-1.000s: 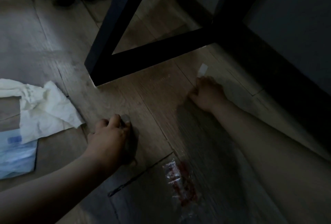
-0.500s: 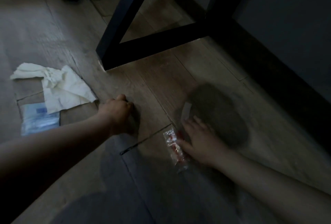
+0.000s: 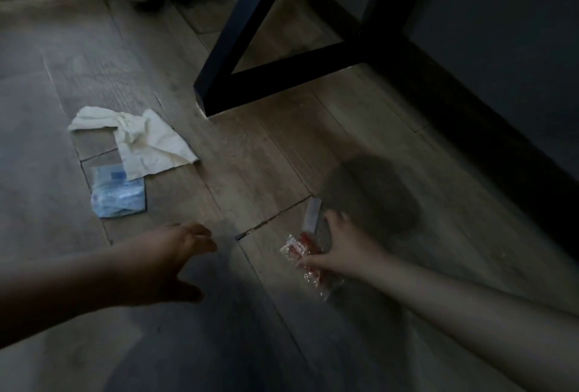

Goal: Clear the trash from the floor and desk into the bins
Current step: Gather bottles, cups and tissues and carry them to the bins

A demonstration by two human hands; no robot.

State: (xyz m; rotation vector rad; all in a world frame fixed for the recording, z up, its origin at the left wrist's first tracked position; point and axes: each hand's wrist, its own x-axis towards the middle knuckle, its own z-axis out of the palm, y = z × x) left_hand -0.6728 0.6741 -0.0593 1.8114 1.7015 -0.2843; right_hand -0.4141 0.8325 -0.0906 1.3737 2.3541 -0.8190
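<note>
The right hand [image 3: 343, 246] pinches a crinkled, clear plastic wrapper [image 3: 294, 249]. The left hand [image 3: 175, 253] curls loosely; contents indeterminate. Crumpled white tissue [image 3: 150, 140] lies beyond it.

Open floor [image 3: 257, 166] runs between the left hand [image 3: 175, 253] and right hand [image 3: 344, 247], ahead to the dark frame leg [image 3: 241, 24] and crossbar [image 3: 297, 76]. A crumpled tissue [image 3: 150, 140] and blue packet [image 3: 119, 194] lie beyond the left hand; a wall [image 3: 501, 46] bounds the right side.
</note>
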